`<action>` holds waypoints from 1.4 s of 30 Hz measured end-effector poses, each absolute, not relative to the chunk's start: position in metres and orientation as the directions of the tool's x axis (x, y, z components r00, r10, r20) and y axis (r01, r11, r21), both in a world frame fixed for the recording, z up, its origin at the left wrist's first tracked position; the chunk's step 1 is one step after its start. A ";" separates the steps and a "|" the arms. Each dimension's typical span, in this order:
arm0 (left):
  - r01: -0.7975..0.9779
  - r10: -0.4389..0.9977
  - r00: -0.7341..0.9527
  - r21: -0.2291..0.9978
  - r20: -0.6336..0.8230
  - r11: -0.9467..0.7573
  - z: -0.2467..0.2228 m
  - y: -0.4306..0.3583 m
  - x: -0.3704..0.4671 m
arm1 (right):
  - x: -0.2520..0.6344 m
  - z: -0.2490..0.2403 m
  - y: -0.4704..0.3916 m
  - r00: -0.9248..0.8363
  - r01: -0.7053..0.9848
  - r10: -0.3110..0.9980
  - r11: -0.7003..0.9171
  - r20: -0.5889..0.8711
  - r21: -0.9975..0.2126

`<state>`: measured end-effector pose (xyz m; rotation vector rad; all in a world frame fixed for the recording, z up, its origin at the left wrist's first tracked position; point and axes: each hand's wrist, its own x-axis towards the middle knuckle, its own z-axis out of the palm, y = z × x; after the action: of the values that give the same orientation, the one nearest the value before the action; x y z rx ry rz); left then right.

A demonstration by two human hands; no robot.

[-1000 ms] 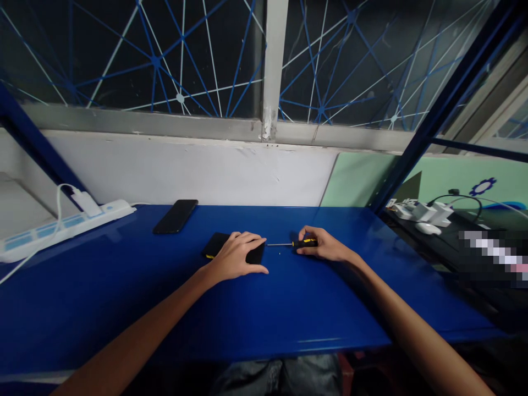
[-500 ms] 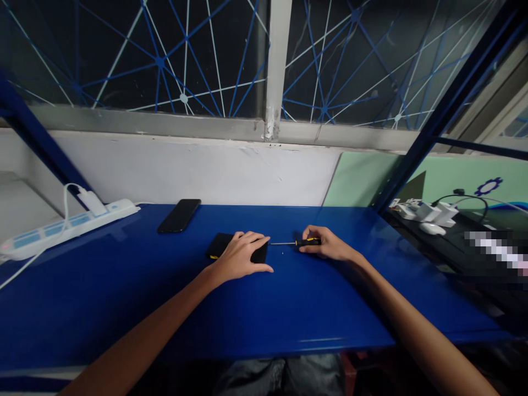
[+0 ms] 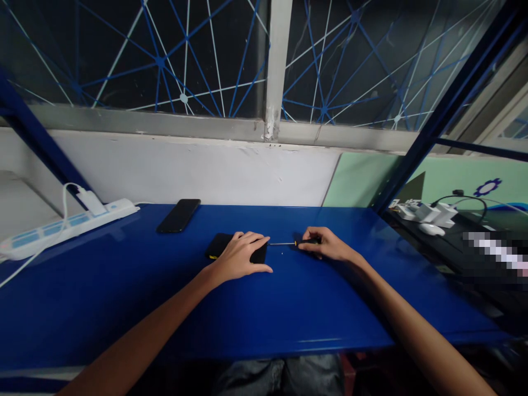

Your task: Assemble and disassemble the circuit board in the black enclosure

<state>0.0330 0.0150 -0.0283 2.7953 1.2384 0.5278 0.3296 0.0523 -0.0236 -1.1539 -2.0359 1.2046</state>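
My left hand (image 3: 241,256) lies across a flat black case (image 3: 259,256) with a yellow patch at its left end. The thumb is along the near side and the outstretched fingers reach over the top, holding the case against the table. In my right hand (image 3: 328,245) is a screwdriver with a black and yellow handle, gripped between thumb and fingers. The screwdriver's thin metal shaft (image 3: 282,243) points left, level, to the case's right edge. Whether the tip sits in a screw is hidden by my left fingertips. A tiny pale speck (image 3: 282,253) lies just below the shaft.
A black phone (image 3: 179,215) lies on the blue table (image 3: 264,319) at the back left. The white power strip (image 3: 70,225) with a plugged-in charger and cable is at the far left. White adapters (image 3: 437,213) stand on a black surface at right, beyond the blue frame post (image 3: 412,159).
The screwdriver handle has turned in my right fingers, so less of its yellow shows. My right fingers have shifted slightly on it. The left hand and the case stay in place.
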 end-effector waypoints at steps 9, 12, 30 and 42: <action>0.715 0.726 0.627 0.162 0.282 -0.680 -0.024 0.013 0.034 | 0.327 -0.023 0.051 -0.550 0.394 0.835 0.274 0.013 -0.877; 0.711 0.719 0.634 0.152 0.283 -0.687 -0.024 0.013 0.034 | 0.328 -0.022 0.050 -0.554 0.348 0.831 0.189 -0.039 -0.918; 0.708 0.708 0.645 0.126 0.289 -0.695 -0.025 0.014 0.033 | 0.329 -0.022 0.052 -0.518 0.481 0.855 0.307 0.016 -0.821; 0.696 0.691 0.649 0.119 0.317 -0.708 -0.029 0.015 0.031 | 0.329 -0.021 0.051 -0.555 0.352 0.832 0.226 -0.008 -0.908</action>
<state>0.0315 0.0151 -0.0291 2.8648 1.2049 0.5421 0.3295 0.0508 -0.0212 -1.0857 -2.0173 1.2984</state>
